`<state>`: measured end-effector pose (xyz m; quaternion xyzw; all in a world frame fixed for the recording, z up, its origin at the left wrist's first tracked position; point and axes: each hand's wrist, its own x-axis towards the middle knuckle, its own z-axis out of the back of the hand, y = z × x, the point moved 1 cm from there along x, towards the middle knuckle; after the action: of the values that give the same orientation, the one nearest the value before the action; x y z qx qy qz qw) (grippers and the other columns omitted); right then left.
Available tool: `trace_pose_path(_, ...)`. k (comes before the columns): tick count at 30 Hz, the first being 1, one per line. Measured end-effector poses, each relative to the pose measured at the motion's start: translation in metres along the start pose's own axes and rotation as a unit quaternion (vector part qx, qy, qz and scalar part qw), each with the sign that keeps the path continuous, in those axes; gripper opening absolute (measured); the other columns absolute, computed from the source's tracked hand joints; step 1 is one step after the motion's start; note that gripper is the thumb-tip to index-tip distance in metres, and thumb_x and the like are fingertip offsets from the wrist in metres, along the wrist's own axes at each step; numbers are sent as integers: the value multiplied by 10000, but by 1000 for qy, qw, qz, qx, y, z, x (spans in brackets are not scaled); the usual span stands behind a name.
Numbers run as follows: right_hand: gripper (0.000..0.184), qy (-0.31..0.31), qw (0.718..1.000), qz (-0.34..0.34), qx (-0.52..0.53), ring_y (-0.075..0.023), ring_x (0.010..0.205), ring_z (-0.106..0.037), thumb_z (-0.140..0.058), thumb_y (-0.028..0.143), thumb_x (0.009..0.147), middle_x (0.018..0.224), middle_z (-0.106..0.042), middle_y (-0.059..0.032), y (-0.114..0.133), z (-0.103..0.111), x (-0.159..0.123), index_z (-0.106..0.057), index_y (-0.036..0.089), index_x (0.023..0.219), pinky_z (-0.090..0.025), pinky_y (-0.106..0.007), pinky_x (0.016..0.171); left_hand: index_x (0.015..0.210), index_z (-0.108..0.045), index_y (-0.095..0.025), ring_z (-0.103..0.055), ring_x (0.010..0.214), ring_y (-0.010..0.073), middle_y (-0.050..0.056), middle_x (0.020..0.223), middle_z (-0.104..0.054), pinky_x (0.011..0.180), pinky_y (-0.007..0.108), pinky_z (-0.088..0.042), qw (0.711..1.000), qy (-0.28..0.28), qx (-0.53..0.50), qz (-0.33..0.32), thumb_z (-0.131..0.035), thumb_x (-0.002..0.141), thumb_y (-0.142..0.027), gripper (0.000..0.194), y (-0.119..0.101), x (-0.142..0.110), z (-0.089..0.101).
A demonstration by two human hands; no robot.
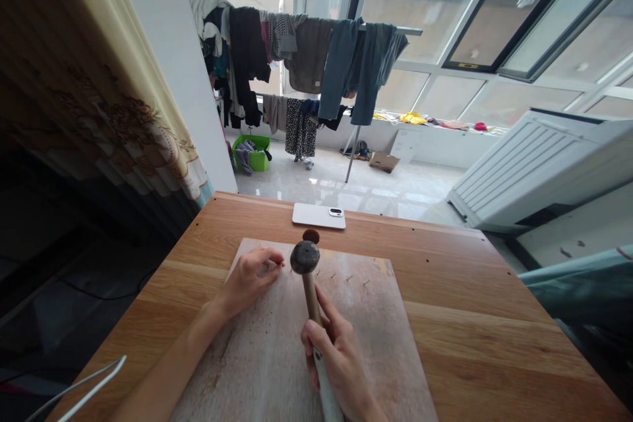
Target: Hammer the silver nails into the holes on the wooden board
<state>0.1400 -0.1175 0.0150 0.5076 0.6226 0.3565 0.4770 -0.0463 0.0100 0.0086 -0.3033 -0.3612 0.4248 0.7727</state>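
My right hand (329, 346) is wrapped round the handle of a hammer (305, 257), whose dark round head is raised above the board. The handle is brown near the head and pale lower down. My left hand (254, 277) rests at the board's upper left, thumb and forefinger pinched together; whatever is between the fingertips is too small to make out. Beneath both hands lies a worn, pale wooden board (376, 343). Several thin nails (349, 278) stand in a row across its upper part, right of the hammer head. The head hides part of that row.
A white phone (311, 215) lies at the table's far edge, with a dark round hole (311, 236) in the tabletop near it. Beyond the wooden table (475, 316), clothes (309, 53) hang on a rack above a green basket (260, 157). A curtain (143, 112) hangs at left.
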Motion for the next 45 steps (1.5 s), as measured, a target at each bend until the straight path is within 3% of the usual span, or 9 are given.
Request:
trace_pose_path(14, 841, 13, 1000, 7, 7, -45, 377, -381, -670, 493, 929, 634, -521, 91, -3, -2, 2, -366, 119, 1617, -401, -158, 324, 976, -715, -208, -661, 918, 193, 42, 950, -715, 832, 298, -513, 998, 10, 33, -44, -604, 950, -210, 114, -2, 1, 1)
trace_pose_path(19, 895, 24, 1000, 7, 13, -44, 376, -375, -689, 545, 914, 631, -520, 93, -7, -5, 7, -352, 115, 1623, -408, -159, 317, 982, -708, -206, -665, 873, 181, 29, 925, -727, 802, 281, -512, 999, 2, 20, -30, -615, 940, -192, 103, 2, 1, -1)
trace_pose_path(29, 899, 79, 996, 5, 39, -40, 354, -405, -682, 622, 914, 641, -540, 86, 17, -12, 12, -358, 182, 1628, -374, -144, 310, 1020, -676, -220, -682, 788, 148, -20, 855, -720, 778, 256, -538, 1000, -5, 5, -1, -623, 896, -139, 158, -3, 2, -2)
trace_pose_path(40, 880, 84, 996, -1, 27, -41, 392, -363, -688, 633, 905, 630, -511, 91, -1, -13, 14, -408, 182, 1607, -404, -148, 329, 1085, -685, -219, -710, 851, 180, 17, 960, -752, 774, 262, -553, 1000, -30, -1, -1, -606, 829, -124, 284, 3, 2, -2)
trace_pose_path(45, 853, 87, 996, -8, 22, -44, 394, -371, -692, 610, 912, 628, -510, 91, 0, -13, 14, -427, 175, 1596, -412, -150, 329, 991, -693, -214, -692, 799, 174, 6, 883, -736, 734, 253, -534, 999, -33, 20, -1, -616, 817, -136, 205, 4, 2, -2)
